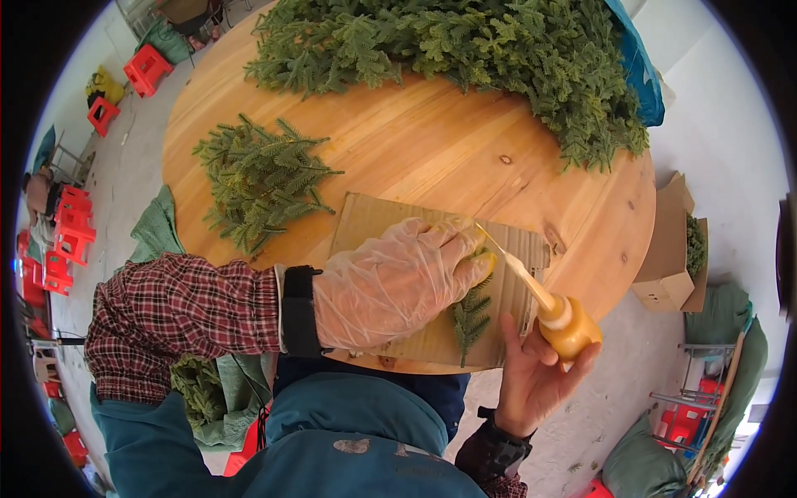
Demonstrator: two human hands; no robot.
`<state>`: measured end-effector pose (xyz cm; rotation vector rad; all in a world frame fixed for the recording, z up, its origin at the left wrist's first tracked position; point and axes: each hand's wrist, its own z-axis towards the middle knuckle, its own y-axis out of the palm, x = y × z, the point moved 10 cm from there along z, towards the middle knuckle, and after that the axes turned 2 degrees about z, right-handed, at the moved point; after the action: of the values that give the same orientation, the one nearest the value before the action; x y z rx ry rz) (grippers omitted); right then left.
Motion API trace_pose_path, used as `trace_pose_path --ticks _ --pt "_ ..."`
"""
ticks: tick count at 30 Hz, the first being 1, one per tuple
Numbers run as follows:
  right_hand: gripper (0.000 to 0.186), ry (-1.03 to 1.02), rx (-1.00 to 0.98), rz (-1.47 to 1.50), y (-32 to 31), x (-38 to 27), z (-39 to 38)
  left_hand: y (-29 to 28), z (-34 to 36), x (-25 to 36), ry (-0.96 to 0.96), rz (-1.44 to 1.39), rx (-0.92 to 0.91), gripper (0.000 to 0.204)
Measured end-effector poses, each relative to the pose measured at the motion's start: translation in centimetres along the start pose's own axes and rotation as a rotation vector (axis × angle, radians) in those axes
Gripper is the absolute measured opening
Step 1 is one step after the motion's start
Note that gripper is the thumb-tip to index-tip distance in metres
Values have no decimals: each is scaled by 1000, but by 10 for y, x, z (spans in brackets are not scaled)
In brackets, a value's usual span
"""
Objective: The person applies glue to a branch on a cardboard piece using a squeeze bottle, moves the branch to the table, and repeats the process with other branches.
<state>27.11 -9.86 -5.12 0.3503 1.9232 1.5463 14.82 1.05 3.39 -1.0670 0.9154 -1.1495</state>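
Observation:
My left hand, in a clear plastic glove with yellowish fingertips, is closed over a green artificial fir sprig. The sprig's needled end points down toward me, and the part under my fingers is hidden. Beneath both lies a flat piece of cardboard at the table's near edge. My bare right hand grips a squeeze glue bottle filled with amber-yellow liquid. Its long thin nozzle slants up and left, the tip beside my left fingertips. Whether the tip touches anything, I cannot tell.
A round wooden table bears a small heap of fir sprigs at left and a large pile at the far side. An open cardboard box stands at right. Red stools and green sacks are on the floor.

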Motion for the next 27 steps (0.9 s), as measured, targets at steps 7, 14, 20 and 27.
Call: trace_pose_path --ticks 7,14,20,27 --pt "55 79 -82 55 21 15 -6 25 4 -13 -102 -177 -150 36" --pt "61 54 26 -13 0 24 -1 26 -1 -19 -58 -106 -62 29" --pt "59 50 -17 -42 7 19 2 0 -4 -20 -37 -9 -107 17" --pt "58 110 -76 -13 23 31 4 -7 -21 -15 -59 89 -244 18"
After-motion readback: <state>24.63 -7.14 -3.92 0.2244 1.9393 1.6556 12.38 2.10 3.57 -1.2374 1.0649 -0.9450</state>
